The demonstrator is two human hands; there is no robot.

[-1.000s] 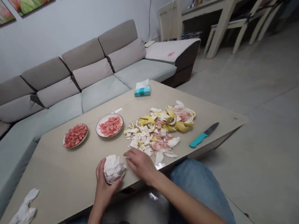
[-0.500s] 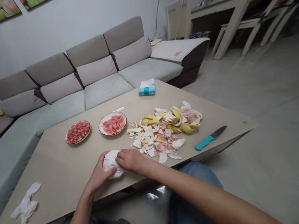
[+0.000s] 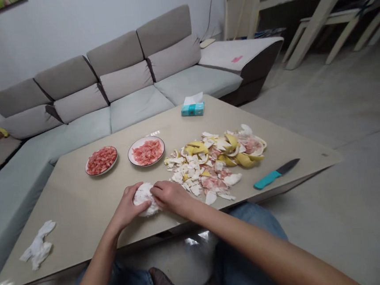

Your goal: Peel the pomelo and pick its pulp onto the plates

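Note:
A peeled pomelo (image 3: 144, 196), round and covered in white pith, is held low over the table's near edge. My left hand (image 3: 129, 206) wraps its left side, with the thumb across the front. The curled fingers of my right hand (image 3: 170, 196) pinch the pith on its right side; the fingertips are partly hidden. Just right of my hands spreads a heap of yellow pomelo peel (image 3: 225, 143), white pith pieces (image 3: 186, 171) and pinkish membrane skins (image 3: 213, 182). Beyond the pomelo stand two dark-rimmed plates of pink pomelo pulp (image 3: 148, 153) and redder pulp (image 3: 101, 161).
A knife (image 3: 275, 174) with a turquoise handle lies at the table's right, near the edge. Crumpled tissue (image 3: 37, 246) rests at the left, and a blue tissue pack (image 3: 192, 107) at the far side. A grey sofa (image 3: 133, 107) lines the back of the table (image 3: 82, 205).
The view has shifted slightly, so the table's contents sit a little further right and higher. Both hands stay on the pomelo, and the right fingers have moved a little on its surface.

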